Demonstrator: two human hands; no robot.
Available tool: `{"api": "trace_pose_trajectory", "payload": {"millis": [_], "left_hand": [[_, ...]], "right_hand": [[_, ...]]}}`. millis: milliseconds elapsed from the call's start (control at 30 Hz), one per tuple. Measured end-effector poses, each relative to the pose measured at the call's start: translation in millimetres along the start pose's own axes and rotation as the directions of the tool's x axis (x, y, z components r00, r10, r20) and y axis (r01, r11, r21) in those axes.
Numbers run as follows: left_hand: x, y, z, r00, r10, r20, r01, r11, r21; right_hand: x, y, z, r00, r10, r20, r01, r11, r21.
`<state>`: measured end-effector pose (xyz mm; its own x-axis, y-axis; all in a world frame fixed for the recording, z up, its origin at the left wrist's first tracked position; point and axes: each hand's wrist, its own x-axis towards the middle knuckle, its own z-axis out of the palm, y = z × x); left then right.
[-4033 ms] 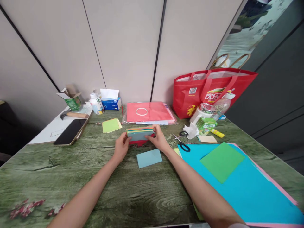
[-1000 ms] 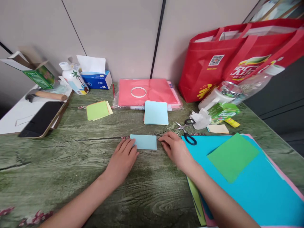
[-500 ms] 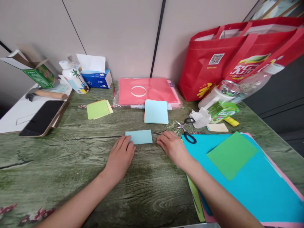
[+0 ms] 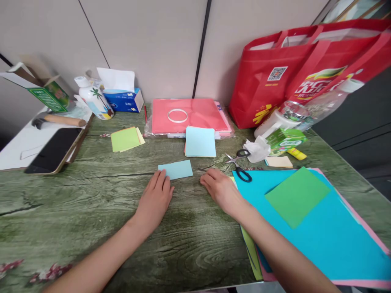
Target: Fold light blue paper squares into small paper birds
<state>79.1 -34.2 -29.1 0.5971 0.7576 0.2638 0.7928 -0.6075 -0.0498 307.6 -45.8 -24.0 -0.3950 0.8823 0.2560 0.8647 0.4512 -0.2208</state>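
One left hand (image 4: pixel 154 199) was laid palm down on a green wood-grain table (image 4: pixel 189 244), its fingers held close together, with their tips rested on the near left corner of one light-blue rectangular paper slip (image 4: pixel 178 167). One right hand (image 4: pixel 220 189) was held just past the slip's right end, apart from it, with its fingers curled and bunched; whether anything was pinched beneath them could not be told. Behind the slip, one stack of light-blue square paper (image 4: pixel 200 141) was placed, its sheets too closely layered to be counted. Beyond that, one white ring (image 4: pixel 177 122) was set on one clear-wrapped packet of pink paper (image 4: pixel 201 114). To the left, one small pile of lime-green paper (image 4: pixel 124 139), one smartphone (image 4: pixel 55 150), one hammer (image 4: pixel 65 120) and one blue tissue box (image 4: pixel 124 101) were seen. To the right, one pair of black-handled scissors (image 4: pixel 234 159) was left with its blades parted, and one green square sheet (image 4: pixel 297 197) was laid on one large blue sheet (image 4: pixel 324 252). One red tote bag (image 4: pixel 269 89) was stood behind.
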Motion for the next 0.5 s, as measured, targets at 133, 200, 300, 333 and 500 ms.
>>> {"api": "trace_pose_trajectory", "payload": {"millis": [133, 200, 300, 333, 500], "left_hand": [[0, -6, 2.6, 1.0, -0.002, -0.007, 0.002, 0.999, -0.052], [2, -13, 1.7, 0.999, -0.033, -0.031, 0.03, 0.997, -0.078], [5, -26, -4.0, 0.998, -0.056, -0.015, 0.055, 0.995, -0.088], [6, -30, -6.5, 0.999, -0.051, 0.0, 0.051, 0.995, -0.086], [8, -40, -10.6, 1.0, -0.005, 0.015, 0.006, 0.997, -0.08]], "right_hand": [[-1, -2, -6, 0.999, 0.003, 0.04, -0.004, 0.999, 0.035], [0, -2, -10, 0.996, -0.001, 0.087, -0.005, 0.997, 0.073], [3, -3, -15, 0.987, -0.003, 0.16, -0.012, 0.996, 0.092], [3, -4, -17, 0.983, 0.014, 0.182, -0.029, 0.997, 0.075], [2, -4, -42, 0.942, -0.046, 0.333, -0.109, 0.896, 0.431]]}}
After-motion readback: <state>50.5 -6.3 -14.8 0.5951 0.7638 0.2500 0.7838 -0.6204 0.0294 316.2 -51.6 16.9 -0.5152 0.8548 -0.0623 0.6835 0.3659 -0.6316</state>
